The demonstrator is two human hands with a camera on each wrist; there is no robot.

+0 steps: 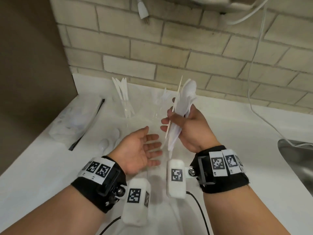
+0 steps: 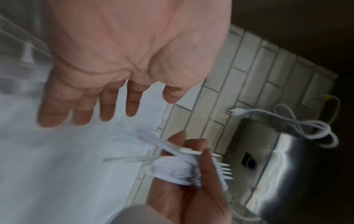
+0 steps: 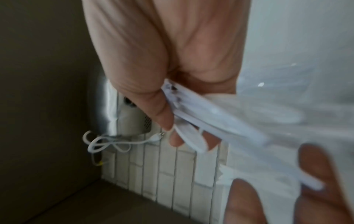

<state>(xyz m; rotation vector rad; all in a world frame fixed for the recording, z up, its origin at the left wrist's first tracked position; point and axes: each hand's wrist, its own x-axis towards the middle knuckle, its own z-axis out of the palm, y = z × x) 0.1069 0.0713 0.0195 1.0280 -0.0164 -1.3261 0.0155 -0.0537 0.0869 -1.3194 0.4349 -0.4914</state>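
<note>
My right hand (image 1: 176, 122) grips a bundle of white plastic cutlery (image 1: 183, 106) upright above the counter; spoons and forks fan out of the fist. The same bundle (image 2: 184, 166) shows fork tines in the left wrist view, and in the right wrist view the cutlery (image 3: 210, 119) sits blurred between thumb and fingers. My left hand (image 1: 144, 148) hovers palm up just left of it, fingers straight and holding nothing (image 2: 107, 84). A clear cup of white plastic knives (image 1: 123, 99) stands at the back, with a second clear cup (image 1: 159, 106) behind my right hand.
A clear bag of white cutlery (image 1: 74, 122) lies at the left by a brown wall. Loose spoons (image 1: 108, 143) rest on the white counter (image 1: 237, 133). A steel sink (image 1: 298, 160) is at the right. A white cord and plug (image 1: 144, 12) hang over the brick backsplash.
</note>
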